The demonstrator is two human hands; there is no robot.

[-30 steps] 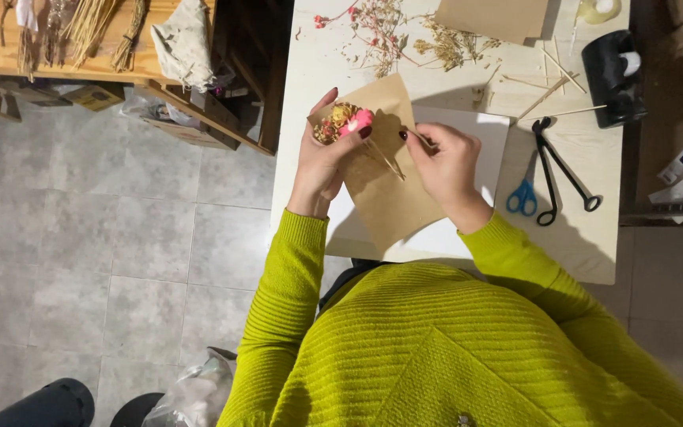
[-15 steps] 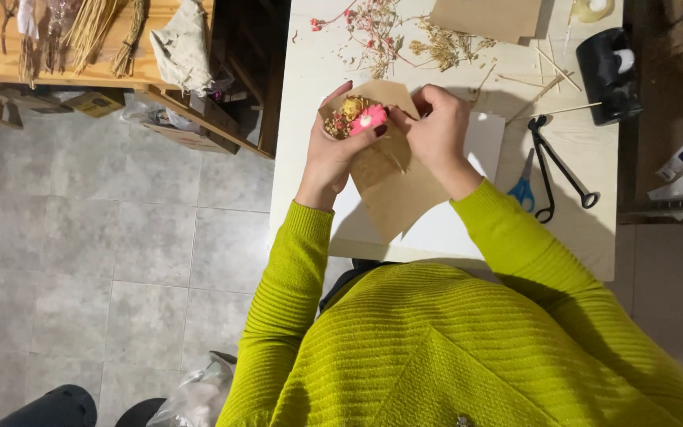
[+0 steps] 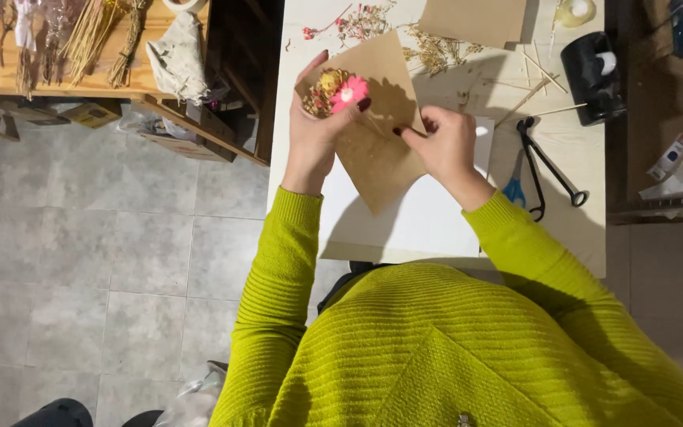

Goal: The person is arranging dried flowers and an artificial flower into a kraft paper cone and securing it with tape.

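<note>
- A person in a ribbed lime-green sweater (image 3: 452, 348) leans over the near edge of a white counter (image 3: 571, 237).
- A white sheet (image 3: 413, 221) lies flat at the counter's near edge, under the work.
- The right hand (image 3: 446, 149) rests on a brown kraft paper square (image 3: 377, 150), fingers pinched together on its right edge, near thin stems.
- The paper is tilted like a diamond, one corner pointing at the near edge, lying partly on the white sheet.
- The left hand (image 3: 314, 130) is clamped around the paper's left corner, pressing a small bunch of dried flowers (image 3: 337, 91), one pink and the rest yellowish, against it.
- Blue-handled scissors (image 3: 514, 186) and a black tool (image 3: 547, 162) lie to the right of the right hand, apart from it.
- Toward the far edge lie loose dried sprigs (image 3: 428, 47), a second brown paper sheet (image 3: 474, 20) and thin wooden sticks (image 3: 539, 75).
- A black tape dispenser (image 3: 590, 67) stands near the far right corner.
</note>
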